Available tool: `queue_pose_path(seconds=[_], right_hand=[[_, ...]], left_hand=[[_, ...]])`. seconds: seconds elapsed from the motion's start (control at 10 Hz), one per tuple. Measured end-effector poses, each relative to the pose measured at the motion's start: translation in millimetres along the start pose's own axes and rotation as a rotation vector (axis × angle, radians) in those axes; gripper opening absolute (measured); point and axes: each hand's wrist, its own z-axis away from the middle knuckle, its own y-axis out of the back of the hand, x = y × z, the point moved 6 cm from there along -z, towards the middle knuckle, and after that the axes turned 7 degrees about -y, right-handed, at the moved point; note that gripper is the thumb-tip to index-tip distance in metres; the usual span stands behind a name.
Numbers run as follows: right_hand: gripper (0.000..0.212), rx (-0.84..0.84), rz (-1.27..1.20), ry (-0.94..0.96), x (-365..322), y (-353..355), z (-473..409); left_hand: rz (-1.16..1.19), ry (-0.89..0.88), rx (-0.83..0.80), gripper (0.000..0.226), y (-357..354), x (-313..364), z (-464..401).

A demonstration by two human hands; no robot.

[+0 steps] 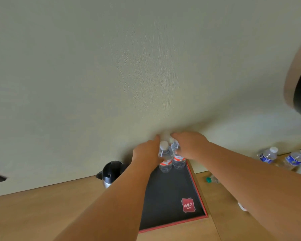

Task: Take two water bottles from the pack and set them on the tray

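Two bare hands meet at the far end of a dark tray. The left hand (146,151) wraps around the left water bottle (165,160), fingers closed on its left side near the shoulder. The right hand (189,145) is closed over the top of the right water bottle (178,160), covering its cap. Both bottles stand upright, touching each other, on the tray's far right corner, close to the pale wall (129,66); each is clear with a red and white label (the left one shows a white cap).

The tray (170,193) has a black floor and a thin red rim, with a red printed card (188,205) lying near its near right corner. It rests on a wooden table (42,214).

Left of the tray stands a black kettle (111,173). Far right, two blue-labelled bottles (283,158) stand by the wall, and a green-capped bottle (212,180) lies just right of the tray.
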Motion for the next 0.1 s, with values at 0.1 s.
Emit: queue_pose_path(seconds=[0.1], right_hand=[[0.045, 0.055, 0.025, 0.010, -5.7, 12.2, 11.5]], left_hand=[[-0.104, 0.031, 0.072, 0.059, 16.0, -11.2, 16.1]])
